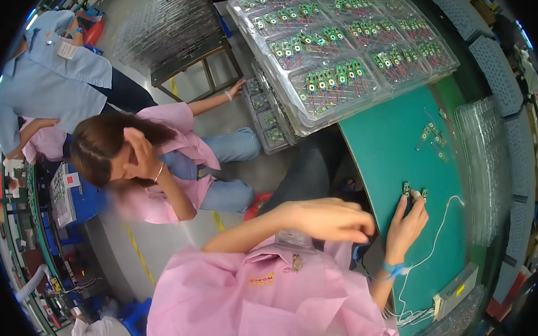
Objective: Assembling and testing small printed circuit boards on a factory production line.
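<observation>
On the green tabletop (375, 156), my right hand (406, 225) pinches at a small green circuit board (406, 189) with its fingertips. A second small circuit board (425, 193) lies against the right side of those fingers. A blue wrist strap (394, 270) circles that wrist, and a white cord (434, 244) runs from it over the table. My left hand (337, 221) hangs in front of my chest, by the table's left edge. Its fingers are curled together with nothing visible in them; the palm side is hidden. Farther up the table lies a loose group of wired circuit boards (431, 136).
Stacked clear trays (306, 124) of wired boards overhang the table's far end. Empty clear trays (484, 156) line its right side; a grey box (456, 292) with cords sits nearby. A co-worker in pink (176, 136) crouches left, one hand at a dark tray (271, 116). Another person (57, 75) stands behind.
</observation>
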The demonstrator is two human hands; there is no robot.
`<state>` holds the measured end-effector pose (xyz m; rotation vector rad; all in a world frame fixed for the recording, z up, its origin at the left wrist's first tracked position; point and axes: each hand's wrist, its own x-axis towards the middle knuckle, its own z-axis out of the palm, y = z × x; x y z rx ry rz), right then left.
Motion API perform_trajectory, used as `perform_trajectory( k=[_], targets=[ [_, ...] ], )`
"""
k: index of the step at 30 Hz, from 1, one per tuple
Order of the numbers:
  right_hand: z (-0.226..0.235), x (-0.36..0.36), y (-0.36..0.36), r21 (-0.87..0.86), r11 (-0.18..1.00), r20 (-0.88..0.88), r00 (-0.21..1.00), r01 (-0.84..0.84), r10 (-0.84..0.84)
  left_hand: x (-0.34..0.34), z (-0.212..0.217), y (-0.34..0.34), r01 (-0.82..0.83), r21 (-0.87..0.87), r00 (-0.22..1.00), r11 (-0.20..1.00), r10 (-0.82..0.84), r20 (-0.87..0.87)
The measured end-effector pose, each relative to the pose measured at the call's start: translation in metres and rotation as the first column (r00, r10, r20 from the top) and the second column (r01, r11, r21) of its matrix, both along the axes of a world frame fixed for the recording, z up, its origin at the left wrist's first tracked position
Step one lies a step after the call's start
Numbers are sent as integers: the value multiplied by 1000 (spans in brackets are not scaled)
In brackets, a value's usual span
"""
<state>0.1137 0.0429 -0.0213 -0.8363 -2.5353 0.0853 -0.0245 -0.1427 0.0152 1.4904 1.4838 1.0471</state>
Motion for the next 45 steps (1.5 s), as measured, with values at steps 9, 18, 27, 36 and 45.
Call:
perform_trajectory(
  k=[9, 18, 27, 36, 45],
  targets=[
    [-4, -3, 4, -78, 996, -51, 997, 52, -56, -67, -150, -109, -968, -214, 251, 130, 474, -844],
    [-2, -5, 16, -201, 978, -174, 980, 57, -93, -87, -148, -72, -879, -332, 475, 342, 568, -672],
    [14, -12, 65, -785, 504, -499, 849, -360, -172, -30, -44, 59, -465, -357, 819, 811, 546, 174],
    [38, -1, 59, -840, 160, -535, 841, -519, -82, 7, -5, 145, -413, -111, 773, 904, 412, 483],
    [10, -2, 136, -143, 975, -238, 950, 171, -201, -16, -8, 172, -438, -183, 631, 880, 446, 635]
  ],
)
